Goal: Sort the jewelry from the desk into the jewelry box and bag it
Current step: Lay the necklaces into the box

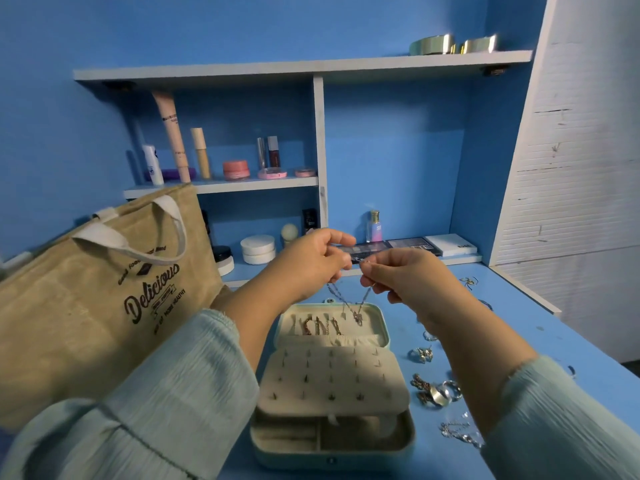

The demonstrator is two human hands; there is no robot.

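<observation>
Blue desk (540, 341), mid-frame: left hand (308, 265) and right hand (398, 275) pinch a necklace (356, 311) over the open jewelry box (332, 393); chains already hang inside, rings (438, 393) wait lower right, bag (86, 306) unfilled at left.

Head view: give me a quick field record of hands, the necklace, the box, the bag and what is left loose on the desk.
left hand: pinches one end of the necklace
right hand: pinches the other end
necklace: thin chain hanging in a loop between both hands, pendant dangling over the open lid
jewelry box: open, earring panel raised, chains already hung in the lid
bag: tan tote, upright, left of the box
loose jewelry: rings and chains on the desk, right of the box
</observation>
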